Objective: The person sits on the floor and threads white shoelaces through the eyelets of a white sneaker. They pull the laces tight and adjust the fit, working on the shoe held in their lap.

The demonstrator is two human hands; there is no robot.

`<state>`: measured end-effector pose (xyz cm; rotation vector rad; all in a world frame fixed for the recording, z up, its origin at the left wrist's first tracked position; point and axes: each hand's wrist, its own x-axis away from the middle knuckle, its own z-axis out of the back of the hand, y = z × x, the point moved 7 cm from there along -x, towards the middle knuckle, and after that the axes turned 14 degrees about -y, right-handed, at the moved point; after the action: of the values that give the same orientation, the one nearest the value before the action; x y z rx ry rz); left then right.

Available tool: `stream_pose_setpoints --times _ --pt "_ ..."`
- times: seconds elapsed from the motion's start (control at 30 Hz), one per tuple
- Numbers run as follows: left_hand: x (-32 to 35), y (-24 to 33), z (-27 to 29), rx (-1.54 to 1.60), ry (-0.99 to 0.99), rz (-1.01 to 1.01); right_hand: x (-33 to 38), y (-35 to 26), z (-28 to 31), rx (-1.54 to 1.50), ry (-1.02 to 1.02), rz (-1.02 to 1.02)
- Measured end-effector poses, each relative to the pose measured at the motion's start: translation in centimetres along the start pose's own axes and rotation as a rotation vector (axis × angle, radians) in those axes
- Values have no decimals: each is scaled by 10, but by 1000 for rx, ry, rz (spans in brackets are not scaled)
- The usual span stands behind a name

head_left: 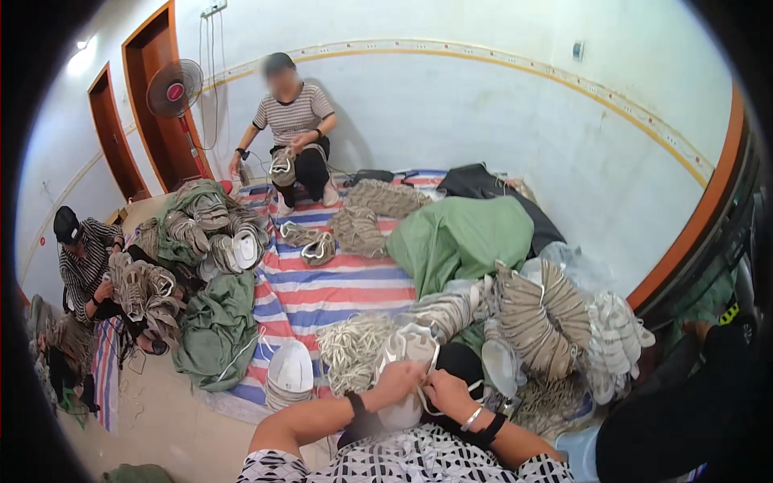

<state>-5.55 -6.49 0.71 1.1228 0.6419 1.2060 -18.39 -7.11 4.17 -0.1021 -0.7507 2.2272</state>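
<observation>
A pale beige shoe upper (408, 344) rests in front of me at my lap, its toe pointing away. Over its opening my left hand (396, 384) is closed, fingers pinched on a white shoelace (437, 354). Close beside it, my right hand (451, 395) is closed on the same lace, a silver bangle and a dark band at its wrist. The fingertips nearly meet, so the exact grip on the lace is partly hidden. Just beyond and left of the shoe upper lies a heap of loose cream shoelaces (354, 344).
A stack of white shoe pieces (288, 372) stands left; bundled beige uppers (543, 322) lie right. Green cloth (459, 241) covers goods beyond, on a striped sheet (342, 290). One person (294, 121) sits at the back, another (84, 258) far left, both handling uppers.
</observation>
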Motion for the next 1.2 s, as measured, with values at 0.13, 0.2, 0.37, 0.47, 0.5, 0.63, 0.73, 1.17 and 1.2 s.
stream_pose_setpoints --times 0.13,0.2,0.37,0.47,0.5,0.63,0.73,1.17,1.2 --pt "-7 -5 12 214 186 -25 -9 -14 13 241 68 259" --pt "-6 8 13 90 220 -23 -12 -12 12 282 25 332" --pt "-26 0 5 -244 -7 -36 -18 -6 5 388 -81 385" --pt "-30 8 6 -412 -30 -56 -15 0 3 345 -56 421" --pt "-37 12 3 -416 -136 0 -16 9 1 355 -43 411" --pt "-40 28 -17 -674 -455 76 -6 24 -22 381 -42 385" --pt "-46 35 -15 -809 -439 87 -3 13 -1 319 69 502" --pt "-74 3 -43 -874 -989 267 1 12 3 323 267 512" --pt "-74 -1 -41 -876 -977 277 1 10 5 334 281 512"
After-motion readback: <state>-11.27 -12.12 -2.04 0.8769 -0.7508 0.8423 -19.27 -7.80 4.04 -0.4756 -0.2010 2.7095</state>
